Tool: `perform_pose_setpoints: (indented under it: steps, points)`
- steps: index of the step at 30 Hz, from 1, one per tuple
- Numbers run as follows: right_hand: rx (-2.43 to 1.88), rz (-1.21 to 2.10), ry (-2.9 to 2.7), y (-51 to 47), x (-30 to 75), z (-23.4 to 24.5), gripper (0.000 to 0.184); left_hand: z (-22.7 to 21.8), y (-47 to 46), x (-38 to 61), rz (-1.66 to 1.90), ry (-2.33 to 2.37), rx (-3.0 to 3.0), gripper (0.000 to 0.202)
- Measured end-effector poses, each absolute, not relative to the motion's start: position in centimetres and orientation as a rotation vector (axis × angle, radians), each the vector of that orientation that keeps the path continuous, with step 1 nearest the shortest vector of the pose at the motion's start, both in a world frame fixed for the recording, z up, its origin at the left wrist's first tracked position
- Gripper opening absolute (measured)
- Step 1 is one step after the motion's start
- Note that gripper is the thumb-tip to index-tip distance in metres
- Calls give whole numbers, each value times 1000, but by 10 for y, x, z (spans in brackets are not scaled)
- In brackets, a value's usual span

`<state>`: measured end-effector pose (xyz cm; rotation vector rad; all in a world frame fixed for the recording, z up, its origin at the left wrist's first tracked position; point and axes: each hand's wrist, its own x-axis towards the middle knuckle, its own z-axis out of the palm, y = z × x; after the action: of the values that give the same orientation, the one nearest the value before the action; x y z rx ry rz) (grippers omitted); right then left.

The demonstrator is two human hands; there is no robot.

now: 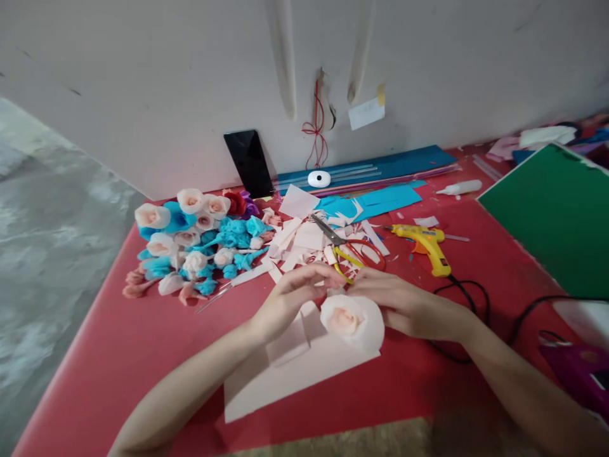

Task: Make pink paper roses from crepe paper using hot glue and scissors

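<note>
A pale pink paper rose (pixel 346 322) with a wide white outer petal faces me between my two hands. My left hand (pixel 297 292) is closed at the rose's far side, its fingertips pinching near the base. From the other side my right hand (pixel 399 301) grips the same rose, with its fingers bent behind the petal. The fingertips are partly hidden. Beneath the flower lies a large sheet of pale pink paper (pixel 266 393), with smaller cut pieces (pixel 290 339) on it. Red and yellow handled scissors (pixel 340 241) rest just beyond my hands on paper scraps (pixel 290 251).
Finished paper flowers (pixel 195 235) are heaped at the left. A yellow glue gun (pixel 428 244) lies right, its black cord (pixel 471 292) trailing across the red table (pixel 404 406). A phone (pixel 250 162) leans on the wall; a green board (pixel 556 216) is far right.
</note>
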<state>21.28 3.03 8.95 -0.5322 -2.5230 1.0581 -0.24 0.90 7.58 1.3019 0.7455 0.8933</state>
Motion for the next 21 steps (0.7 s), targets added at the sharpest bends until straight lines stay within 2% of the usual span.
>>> perform_pose_setpoints:
  steps: [5, 12, 15, 19, 21]
  points:
    - [-447, 1211, -2476, 37, 214, 82, 20, 75, 12, -1, 777, 622, 1415, 28]
    - [-397, 1299, -2407, 37, 208, 68, 18, 72, 15, 4, 764, 585, 1520, 17]
    - [-489, 1254, -2389, 43, 214, 76, 17, 70, 13, 4, 882, 652, 1543, 11]
    - [-800, 1037, -2187, 39, 234, 109, 11, 70, 8, 2, 1143, 747, 1599, 6]
    - [-870, 939, -2046, 22, 242, 127, 17, 71, 7, 2, 1234, 753, 1654, 10]
